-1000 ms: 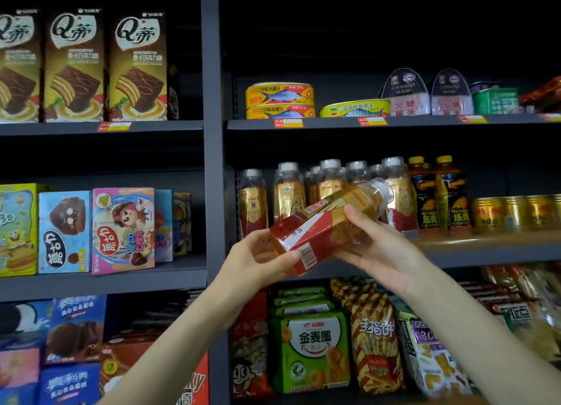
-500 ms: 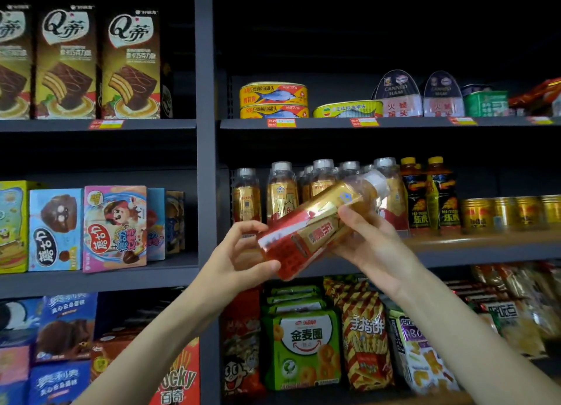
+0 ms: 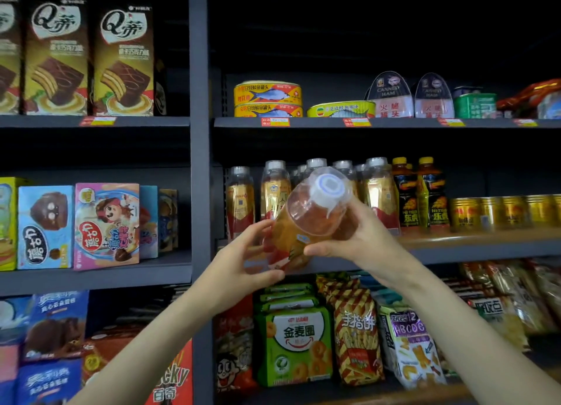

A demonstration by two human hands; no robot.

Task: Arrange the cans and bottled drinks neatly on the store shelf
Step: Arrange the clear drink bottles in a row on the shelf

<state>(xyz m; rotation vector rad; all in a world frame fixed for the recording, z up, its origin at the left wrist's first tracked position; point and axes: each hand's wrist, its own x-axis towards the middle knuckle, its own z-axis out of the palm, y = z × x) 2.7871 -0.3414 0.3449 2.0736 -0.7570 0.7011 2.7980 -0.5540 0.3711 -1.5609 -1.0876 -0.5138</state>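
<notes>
Cardboard snack boxes (image 3: 106, 225) fill the left bay. Right of the grey upright, the left hand (image 3: 243, 262) cups the lower end of an amber drink bottle (image 3: 306, 222), fingers curled round it. That bottle tilts with its white cap (image 3: 329, 189) toward the camera, in front of the middle shelf (image 3: 485, 246). The right hand (image 3: 358, 237) grips its upper body. Farther right stand bottled drinks (image 3: 379, 192) and gold cans (image 3: 501, 211).

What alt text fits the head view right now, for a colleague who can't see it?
Both hands, left hand and right hand, grip a tea bottle tilted cap-first toward the camera, before the middle shelf of matching bottles and gold cans. Fish tins sit above.
</notes>
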